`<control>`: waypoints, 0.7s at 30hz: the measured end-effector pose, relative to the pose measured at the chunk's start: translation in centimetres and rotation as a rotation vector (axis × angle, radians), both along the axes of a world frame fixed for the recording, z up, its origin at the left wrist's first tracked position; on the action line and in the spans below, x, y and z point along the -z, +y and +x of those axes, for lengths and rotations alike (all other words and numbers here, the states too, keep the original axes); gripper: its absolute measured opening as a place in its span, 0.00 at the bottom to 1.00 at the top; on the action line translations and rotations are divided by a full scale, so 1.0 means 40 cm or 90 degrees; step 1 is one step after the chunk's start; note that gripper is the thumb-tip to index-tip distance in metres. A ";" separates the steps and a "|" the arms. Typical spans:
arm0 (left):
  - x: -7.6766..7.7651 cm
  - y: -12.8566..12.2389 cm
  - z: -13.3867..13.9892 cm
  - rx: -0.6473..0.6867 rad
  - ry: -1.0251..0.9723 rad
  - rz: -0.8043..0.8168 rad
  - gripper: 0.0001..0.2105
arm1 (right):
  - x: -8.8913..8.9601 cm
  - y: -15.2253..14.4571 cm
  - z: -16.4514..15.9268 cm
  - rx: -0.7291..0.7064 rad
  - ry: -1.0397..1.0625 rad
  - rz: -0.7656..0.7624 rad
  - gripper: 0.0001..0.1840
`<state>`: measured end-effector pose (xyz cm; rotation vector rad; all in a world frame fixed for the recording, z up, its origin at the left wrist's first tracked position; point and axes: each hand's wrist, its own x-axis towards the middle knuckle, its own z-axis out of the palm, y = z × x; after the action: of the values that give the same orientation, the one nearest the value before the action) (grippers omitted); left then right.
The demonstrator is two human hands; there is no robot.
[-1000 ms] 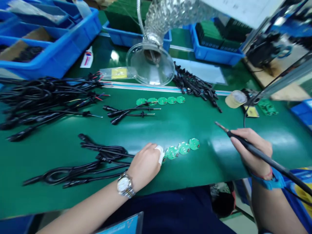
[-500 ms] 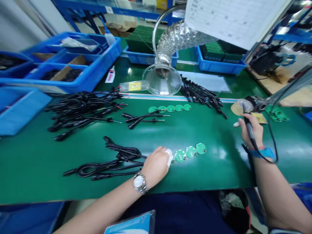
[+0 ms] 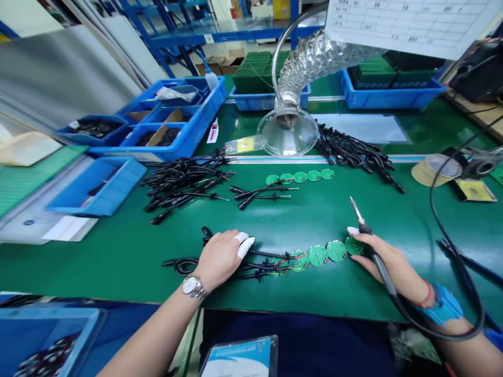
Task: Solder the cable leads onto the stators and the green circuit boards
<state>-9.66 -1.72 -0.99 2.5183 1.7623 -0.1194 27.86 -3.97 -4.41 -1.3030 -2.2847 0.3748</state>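
My left hand, with white finger cots on two fingertips, rests closed over black cables. Their stripped coloured wire ends lie over the left boards of a row of round green circuit boards. A soldering iron is held in my right hand, its bare metal tip pointing up and away from the boards. The thumb and a white-capped finger of that hand are at the rightmost board, seemingly touching it. How tightly the left fingers grip the cables is partly hidden.
Behind lie a second row of green boards, loose cables and a cable pile. A fume duct hood stands mid-table. Blue bins are at left. A soldering iron stand and dark tweezers-like tool are at right.
My right hand has brought the soldering iron from its stand to the right end of the board row. My left hand has shifted from the boards back onto the cables. The view has turned.
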 end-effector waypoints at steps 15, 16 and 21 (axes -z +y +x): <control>-0.030 0.250 0.093 -0.055 0.062 0.085 0.13 | 0.017 -0.018 -0.015 0.057 0.036 0.032 0.25; -0.019 0.276 0.094 -0.063 0.061 0.086 0.13 | 0.019 -0.019 -0.014 0.053 0.035 0.034 0.25; -0.017 0.323 0.064 -0.076 0.042 0.090 0.12 | 0.023 -0.019 -0.017 0.034 0.034 0.053 0.25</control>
<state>-7.10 11.19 -0.33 2.5204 2.0095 -0.0751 27.18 -4.73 -5.34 -1.2948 -2.1920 0.2895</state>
